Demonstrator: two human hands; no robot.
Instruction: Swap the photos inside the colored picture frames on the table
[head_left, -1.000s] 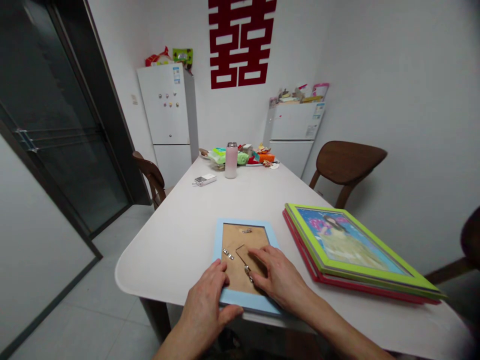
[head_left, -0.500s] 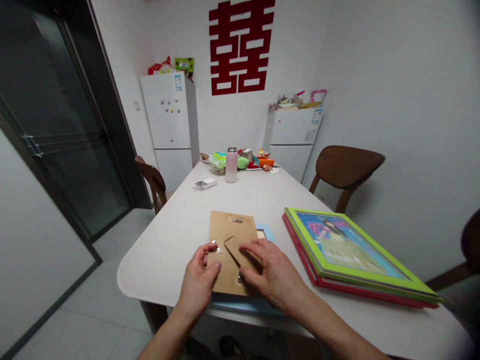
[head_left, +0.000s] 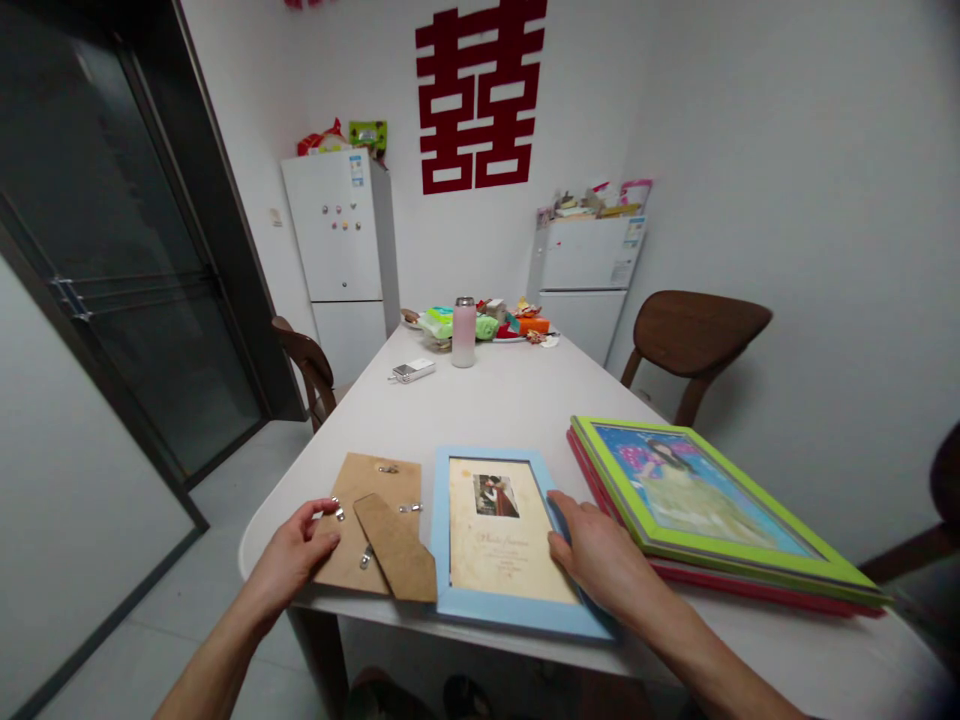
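A light blue picture frame (head_left: 459, 604) lies face down on the white table (head_left: 510, 400) near its front edge, with a cream paper insert (head_left: 504, 545) showing inside it. Left of it lies the brown backing board (head_left: 360, 510) with its stand flap and metal clips. My left hand (head_left: 289, 558) pinches the board's left edge, fingers closed on it. My right hand (head_left: 600, 560) rests on the frame's right side, fingers curled against the rim.
A stack of larger frames, green (head_left: 697, 490) on red, lies to the right. A pink bottle (head_left: 463, 333), a small white device (head_left: 411, 371) and snacks sit at the far end. Brown chairs (head_left: 694, 330) stand at both sides. Two white fridges (head_left: 341, 245) stand behind.
The backing board has been lifted out of the blue frame and set down on the table to its left by my left hand. My right hand shifted to the frame's right edge.
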